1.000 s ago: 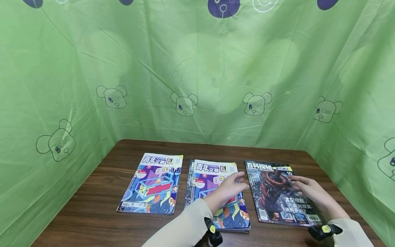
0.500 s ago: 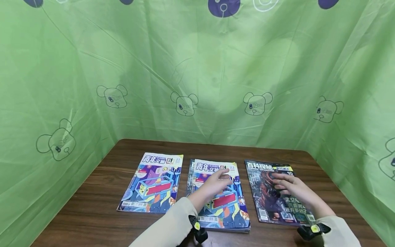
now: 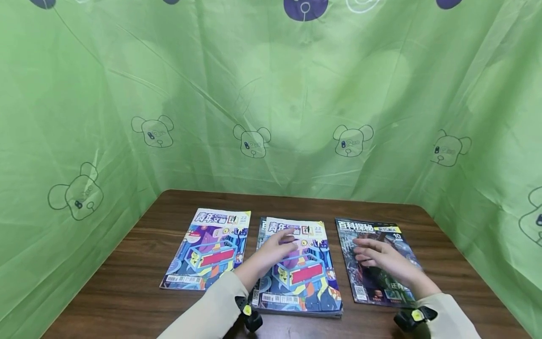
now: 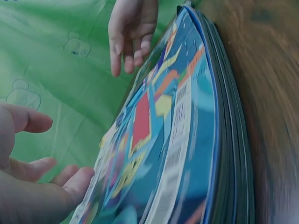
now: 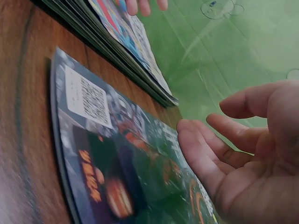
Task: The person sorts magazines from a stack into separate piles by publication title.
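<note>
My left hand (image 3: 271,252) hovers over the upper left part of the middle magazine stack (image 3: 296,296), fingers loosely spread and holding nothing. A purple and blue cover tops this stack, and the left wrist view shows several layers along its edge (image 4: 229,116). Over the dark magazine (image 3: 355,278) on the right is my right hand (image 3: 387,259), fingers relaxed with nothing between them. That magazine carries a white title and a machine picture, partly hidden by the hand. In the right wrist view, its barcode label (image 5: 88,98) shows near the corner.
Left of the stack lies another purple and blue magazine (image 3: 203,256) on the brown wooden table (image 3: 135,268). Green cloth (image 3: 296,94) with bear drawings encloses the table at the back and both sides. Each wrist wears a black camera strap (image 3: 250,315).
Both hands have moved left: the left across the middle stack, the right from the dark magazine's right side toward its middle. The magazines stay in place.
</note>
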`<state>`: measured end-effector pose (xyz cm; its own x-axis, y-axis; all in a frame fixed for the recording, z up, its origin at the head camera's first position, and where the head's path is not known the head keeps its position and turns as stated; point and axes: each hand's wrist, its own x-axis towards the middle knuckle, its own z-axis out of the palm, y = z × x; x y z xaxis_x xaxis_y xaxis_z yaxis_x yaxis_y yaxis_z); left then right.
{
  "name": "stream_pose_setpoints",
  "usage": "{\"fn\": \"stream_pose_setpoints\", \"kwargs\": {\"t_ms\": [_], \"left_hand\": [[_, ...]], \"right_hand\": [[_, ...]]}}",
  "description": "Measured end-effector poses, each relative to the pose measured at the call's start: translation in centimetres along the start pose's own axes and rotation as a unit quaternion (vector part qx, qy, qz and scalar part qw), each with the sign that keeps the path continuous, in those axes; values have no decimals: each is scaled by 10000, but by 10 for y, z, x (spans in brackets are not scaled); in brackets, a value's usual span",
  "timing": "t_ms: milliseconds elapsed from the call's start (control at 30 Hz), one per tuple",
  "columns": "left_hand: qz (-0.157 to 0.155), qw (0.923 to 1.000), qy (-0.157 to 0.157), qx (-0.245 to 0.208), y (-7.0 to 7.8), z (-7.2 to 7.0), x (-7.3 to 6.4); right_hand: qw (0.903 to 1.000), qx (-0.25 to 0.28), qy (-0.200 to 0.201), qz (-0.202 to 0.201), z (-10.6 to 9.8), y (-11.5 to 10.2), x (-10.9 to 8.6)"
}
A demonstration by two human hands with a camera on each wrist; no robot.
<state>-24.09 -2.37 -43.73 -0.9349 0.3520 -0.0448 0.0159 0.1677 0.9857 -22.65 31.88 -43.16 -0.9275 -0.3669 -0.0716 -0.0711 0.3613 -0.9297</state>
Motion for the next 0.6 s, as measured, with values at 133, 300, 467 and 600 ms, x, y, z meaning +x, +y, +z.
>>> {"fn": "stream_pose_setpoints", "kwargs": {"t_ms": [133,300,467,600], "left_hand": [[-28,9999,34,161,-1,-16,-5],[-79,9991,74,399,1,-32,-13],[-87,9987,56,494,1,-44,-20],[-156,9988,40,456,-2,-51,-25]], "right_hand": [[9999,1,-139,44,5,-2,3],[9997,-20,-197,114,12,-5,7],[9996,75,-271,82,20,-8,9],[9990,203,-402,-17,25,-8,11]]}}
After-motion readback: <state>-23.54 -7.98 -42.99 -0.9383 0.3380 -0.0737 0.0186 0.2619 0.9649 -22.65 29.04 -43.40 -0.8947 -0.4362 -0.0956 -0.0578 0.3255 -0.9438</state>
